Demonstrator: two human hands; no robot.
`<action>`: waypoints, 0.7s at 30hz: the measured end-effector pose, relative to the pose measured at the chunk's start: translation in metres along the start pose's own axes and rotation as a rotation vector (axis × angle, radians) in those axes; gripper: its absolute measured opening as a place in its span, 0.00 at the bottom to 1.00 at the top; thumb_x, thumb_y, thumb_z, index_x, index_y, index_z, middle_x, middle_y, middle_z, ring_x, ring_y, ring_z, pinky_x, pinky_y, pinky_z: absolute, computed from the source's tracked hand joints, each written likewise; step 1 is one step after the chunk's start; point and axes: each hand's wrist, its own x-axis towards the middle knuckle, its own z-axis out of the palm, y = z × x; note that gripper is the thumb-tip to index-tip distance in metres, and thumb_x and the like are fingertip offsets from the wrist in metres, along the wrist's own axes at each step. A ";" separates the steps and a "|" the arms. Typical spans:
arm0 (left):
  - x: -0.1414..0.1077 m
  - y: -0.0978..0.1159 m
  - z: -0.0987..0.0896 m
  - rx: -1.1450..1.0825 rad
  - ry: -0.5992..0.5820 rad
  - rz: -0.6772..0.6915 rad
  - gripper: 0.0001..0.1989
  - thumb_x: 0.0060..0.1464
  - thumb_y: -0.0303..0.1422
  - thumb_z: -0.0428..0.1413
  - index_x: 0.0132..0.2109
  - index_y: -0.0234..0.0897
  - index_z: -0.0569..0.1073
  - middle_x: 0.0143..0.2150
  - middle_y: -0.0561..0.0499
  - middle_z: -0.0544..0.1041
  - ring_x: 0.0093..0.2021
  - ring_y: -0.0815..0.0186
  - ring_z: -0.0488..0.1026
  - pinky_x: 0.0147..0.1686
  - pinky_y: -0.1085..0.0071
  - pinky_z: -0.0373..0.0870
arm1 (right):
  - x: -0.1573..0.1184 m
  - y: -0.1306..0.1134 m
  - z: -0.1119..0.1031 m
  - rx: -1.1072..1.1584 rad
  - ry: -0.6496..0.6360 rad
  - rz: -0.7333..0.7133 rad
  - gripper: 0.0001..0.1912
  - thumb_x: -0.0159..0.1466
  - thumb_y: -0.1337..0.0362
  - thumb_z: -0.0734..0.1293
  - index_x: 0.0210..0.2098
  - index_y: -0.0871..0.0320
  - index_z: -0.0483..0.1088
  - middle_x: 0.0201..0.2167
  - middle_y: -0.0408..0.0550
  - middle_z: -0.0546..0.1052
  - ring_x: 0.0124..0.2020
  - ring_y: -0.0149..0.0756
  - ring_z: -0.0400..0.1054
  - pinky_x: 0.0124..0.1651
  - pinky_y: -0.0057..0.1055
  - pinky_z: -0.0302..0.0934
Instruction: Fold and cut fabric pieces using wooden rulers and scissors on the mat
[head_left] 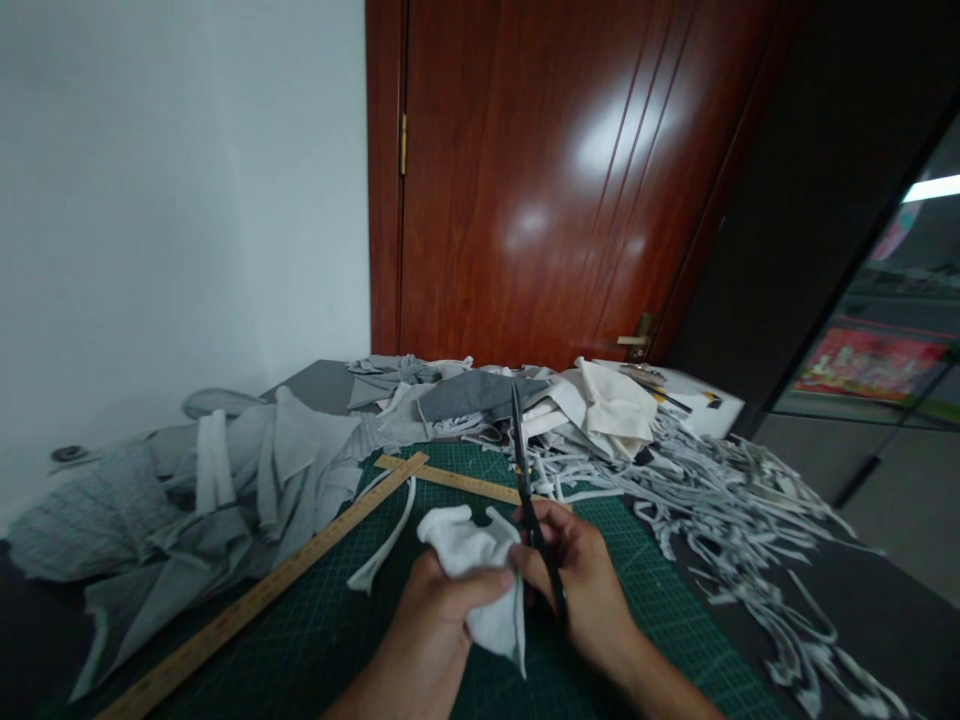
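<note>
My left hand (442, 610) is closed on a small piece of white fabric (465, 540), its thumb pressed on top. The cloth's upper edge curls and a pointed corner hangs below the fingers. Black scissors (530, 520) lie in my right hand (574, 565), blades pointing up and away, seemingly closed together. The fingertips of that hand also touch the fabric's right edge. Beneath both hands is a green cutting mat (660, 620) with a grid. A narrow white fabric strip (386, 545) rests on the mat left of the cloth.
A long wooden ruler (277, 575) crosses the mat's left side, meeting a second ruler (457, 480). Grey fabric (247, 490) is heaped at left. Cream cloth (619, 410) lies at the back, and many cut strips (720, 510) spread over the right. A white box (712, 400) stands behind them.
</note>
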 end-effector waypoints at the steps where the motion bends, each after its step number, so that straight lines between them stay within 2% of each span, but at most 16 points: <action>1: -0.001 0.000 0.000 0.024 -0.017 0.009 0.22 0.37 0.29 0.73 0.44 0.33 0.84 0.41 0.44 0.86 0.43 0.54 0.83 0.47 0.63 0.75 | 0.000 0.000 0.000 -0.001 0.003 0.000 0.22 0.50 0.59 0.83 0.37 0.57 0.73 0.18 0.33 0.69 0.16 0.26 0.56 0.19 0.22 0.52; 5: -0.004 -0.002 -0.001 0.083 -0.035 0.027 0.19 0.42 0.29 0.72 0.44 0.34 0.84 0.43 0.43 0.86 0.46 0.53 0.82 0.48 0.63 0.73 | 0.000 -0.001 -0.001 -0.016 0.032 -0.003 0.21 0.48 0.59 0.83 0.36 0.57 0.74 0.18 0.33 0.69 0.15 0.26 0.57 0.18 0.23 0.53; 13: -0.004 -0.002 -0.003 0.178 0.029 0.065 0.20 0.44 0.30 0.70 0.47 0.34 0.83 0.45 0.43 0.86 0.50 0.49 0.81 0.52 0.59 0.71 | 0.002 -0.001 -0.005 -0.030 0.043 0.006 0.20 0.48 0.61 0.82 0.36 0.58 0.73 0.19 0.35 0.72 0.15 0.26 0.59 0.18 0.22 0.53; 18: -0.004 0.004 -0.003 0.249 -0.016 0.040 0.22 0.41 0.33 0.69 0.47 0.35 0.83 0.45 0.44 0.86 0.47 0.51 0.80 0.51 0.59 0.69 | 0.003 -0.001 -0.007 -0.043 0.059 0.001 0.19 0.48 0.63 0.81 0.35 0.57 0.74 0.21 0.36 0.74 0.16 0.26 0.61 0.18 0.23 0.56; 21: -0.001 0.004 -0.004 0.262 -0.040 0.008 0.24 0.38 0.31 0.68 0.46 0.34 0.82 0.46 0.43 0.86 0.47 0.51 0.79 0.49 0.61 0.68 | 0.003 0.000 -0.008 -0.037 0.062 -0.002 0.20 0.49 0.61 0.82 0.37 0.57 0.74 0.21 0.36 0.74 0.16 0.26 0.60 0.18 0.23 0.56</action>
